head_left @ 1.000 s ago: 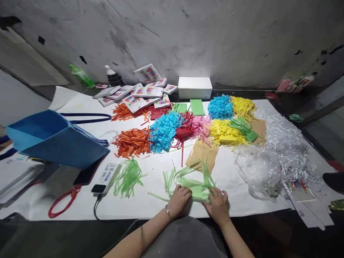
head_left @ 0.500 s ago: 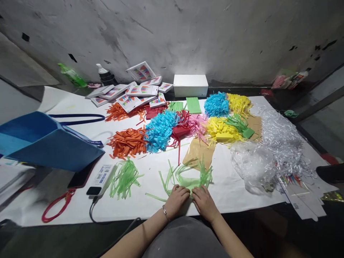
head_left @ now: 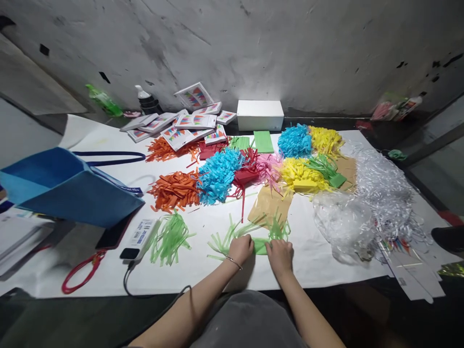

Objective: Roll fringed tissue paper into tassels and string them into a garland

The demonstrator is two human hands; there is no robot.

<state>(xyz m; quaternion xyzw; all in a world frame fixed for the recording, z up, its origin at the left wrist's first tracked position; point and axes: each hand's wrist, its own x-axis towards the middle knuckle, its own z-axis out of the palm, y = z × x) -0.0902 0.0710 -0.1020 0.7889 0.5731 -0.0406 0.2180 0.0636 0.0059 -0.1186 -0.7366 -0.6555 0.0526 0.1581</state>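
Both hands sit close together at the near edge of the tabletop [head_left: 108, 270] — we see the left hand [head_left: 240, 249] and right hand [head_left: 281, 255] curled down onto one light-green fringed paper strip [head_left: 260, 244], fingers bent and pinching it from either side. Between the two hands the paper's flat band shows; its cut fringes fan out toward the left and up behind the right hand. We note a thin bracelet [head_left: 234, 261] on the left wrist.

Just left of the hands lies a second green fringe bundle [head_left: 170, 237], apart from the held one, beside a white power strip [head_left: 142, 234] and a black phone [head_left: 114, 235]. A blue bag [head_left: 68, 191] stands further left, a red cord [head_left: 81, 270] in front of it. Behind the hands a brown paper sheet [head_left: 270, 205] touches the fringe tips. Mid-table — orange strips [head_left: 174, 189], blue fringe [head_left: 219, 174], red [head_left: 246, 175], pink [head_left: 268, 166] and yellow piles [head_left: 300, 176]. Clear plastic wrap [head_left: 344, 224] and shredded white strips [head_left: 384, 188] sit to the right. Far back are a white box [head_left: 260, 115] and printed cards [head_left: 188, 123].
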